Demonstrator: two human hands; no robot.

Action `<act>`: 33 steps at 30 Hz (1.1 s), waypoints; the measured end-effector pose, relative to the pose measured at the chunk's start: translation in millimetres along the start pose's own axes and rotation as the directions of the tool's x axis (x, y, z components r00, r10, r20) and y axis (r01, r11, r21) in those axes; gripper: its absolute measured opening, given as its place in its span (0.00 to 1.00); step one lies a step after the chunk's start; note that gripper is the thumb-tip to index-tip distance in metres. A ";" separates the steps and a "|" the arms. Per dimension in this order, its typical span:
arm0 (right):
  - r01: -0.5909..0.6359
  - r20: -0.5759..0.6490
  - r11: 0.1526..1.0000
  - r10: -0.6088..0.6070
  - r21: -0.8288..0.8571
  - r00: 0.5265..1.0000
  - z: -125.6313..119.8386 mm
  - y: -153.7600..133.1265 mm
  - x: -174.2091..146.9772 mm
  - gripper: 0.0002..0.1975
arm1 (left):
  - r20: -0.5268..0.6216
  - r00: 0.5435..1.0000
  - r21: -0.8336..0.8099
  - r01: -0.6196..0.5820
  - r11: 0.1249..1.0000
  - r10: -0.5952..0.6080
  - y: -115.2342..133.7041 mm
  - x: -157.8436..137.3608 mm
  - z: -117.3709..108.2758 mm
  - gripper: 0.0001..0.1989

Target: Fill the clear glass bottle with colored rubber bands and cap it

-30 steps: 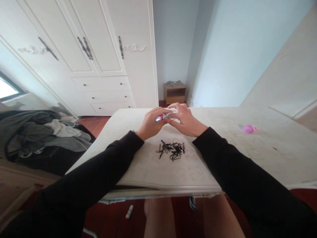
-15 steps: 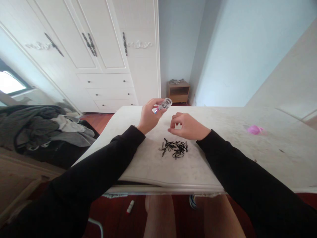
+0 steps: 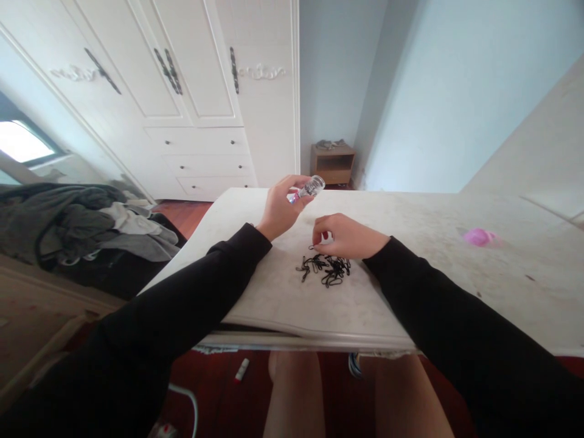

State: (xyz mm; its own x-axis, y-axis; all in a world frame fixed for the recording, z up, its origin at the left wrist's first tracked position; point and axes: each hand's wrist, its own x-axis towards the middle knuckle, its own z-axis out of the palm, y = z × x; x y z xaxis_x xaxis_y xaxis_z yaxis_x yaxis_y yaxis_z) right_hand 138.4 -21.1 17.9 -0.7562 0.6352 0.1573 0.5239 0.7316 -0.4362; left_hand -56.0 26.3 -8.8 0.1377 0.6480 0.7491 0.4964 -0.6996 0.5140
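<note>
My left hand (image 3: 283,205) is closed round a small clear bottle (image 3: 311,187), tilted with its clear end up and to the right. Part of the bottle is hidden by the fingers, and pink and blue show on it. My right hand (image 3: 349,236) is closed in a pinch, thumb against fingers. A small black loop (image 3: 311,247) sticks out from its fingertips. Just below that hand lies a loose heap of thin black loops (image 3: 332,278) on the white table (image 3: 274,298); I cannot tell exactly what kind they are.
A pink, crumpled-looking item (image 3: 479,237) lies at the table's right side. Dark clothes (image 3: 86,225) are piled at the left. A white wardrobe (image 3: 196,146) and a small wooden nightstand (image 3: 333,164) stand beyond. A white tube (image 3: 242,370) lies on the floor.
My right hand has come down toward the heap and now has a black loop at its fingertips. My left hand still holds the bottle, and the view has shifted slightly.
</note>
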 end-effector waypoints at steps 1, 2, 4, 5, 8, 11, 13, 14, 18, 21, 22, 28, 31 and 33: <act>0.016 0.030 1.000 -0.016 -0.002 0.999 -3.0 0.0 -1.6 0.04 | 0.003 1.000 -0.001 -0.002 1.000 0.002 -0.2 -0.1 0.0 0.14; 0.026 0.057 1.000 -0.025 -0.003 0.998 -5.5 -0.2 -3.2 0.04 | 0.002 1.000 -0.008 -0.004 1.000 0.004 -0.3 -0.2 0.0 0.14; 0.023 0.088 1.000 -0.022 -0.010 0.996 -8.7 -0.9 -5.6 0.04 | -0.007 1.000 -0.027 -0.006 1.000 0.006 -0.4 -0.3 -0.1 0.14; 0.014 0.094 1.000 -0.012 -0.017 0.995 -9.4 -1.2 -6.4 0.05 | -0.011 1.000 -0.033 -0.007 0.999 0.006 -0.4 -0.4 -0.1 0.14; 0.005 0.138 0.999 0.000 -0.038 0.990 -9.0 -1.7 -6.8 0.10 | -0.016 1.000 -0.040 -0.014 0.999 0.013 -0.8 -0.2 -0.1 0.14; 0.021 0.193 0.999 -0.015 -0.030 0.981 -7.8 -2.7 -5.4 0.11 | -0.020 1.000 -0.058 -0.015 0.998 0.013 -1.4 0.2 0.3 0.15; 0.020 0.218 1.000 -0.019 -0.003 0.976 -8.1 -4.2 -4.9 0.09 | -0.023 1.000 -0.070 -0.013 0.997 0.011 -1.6 0.4 0.5 0.15; 0.017 0.228 1.000 -0.019 0.012 0.974 -8.6 -5.1 -4.9 0.08 | -0.023 1.000 -0.072 -0.014 0.997 0.012 -1.7 0.5 0.6 0.15; 0.018 0.239 0.999 -0.030 0.051 0.971 -10.6 -7.3 -6.6 0.05 | -0.024 0.999 -0.077 -0.027 0.997 0.026 -1.5 0.7 0.3 0.15; 0.014 0.231 0.999 -0.024 0.045 0.973 -10.7 -7.5 -7.4 0.08 | -0.024 0.999 -0.078 -0.036 0.996 0.035 -1.1 0.7 0.2 0.15; 0.008 0.233 0.999 -0.019 0.047 0.972 -10.4 -7.8 -7.4 0.09 | -0.023 0.999 -0.078 -0.037 0.996 0.035 -1.0 0.7 0.2 0.15; -0.022 0.285 0.996 -0.005 0.092 0.958 -7.5 -12.2 -6.3 0.04 | -0.019 0.999 -0.077 -0.030 0.997 0.028 0.5 0.4 -0.1 0.14; 0.001 0.282 0.993 -0.035 0.121 0.959 -6.1 -11.5 -6.1 0.04 | -0.014 0.999 -0.074 -0.033 0.997 0.032 1.2 0.2 -0.4 0.14; 0.023 0.238 0.990 -0.056 0.139 0.970 -7.0 -8.9 -6.0 0.04 | -0.011 0.999 -0.067 -0.031 0.997 0.031 1.0 0.2 -0.4 0.14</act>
State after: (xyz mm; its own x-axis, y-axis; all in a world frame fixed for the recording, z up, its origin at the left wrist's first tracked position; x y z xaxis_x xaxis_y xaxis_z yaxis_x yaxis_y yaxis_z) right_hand 141.0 -29.7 27.1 -0.8557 0.5163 -0.0344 0.4471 0.7043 -0.5514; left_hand -55.8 25.6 -8.0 0.1434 0.6230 0.7690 0.4334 -0.7381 0.5171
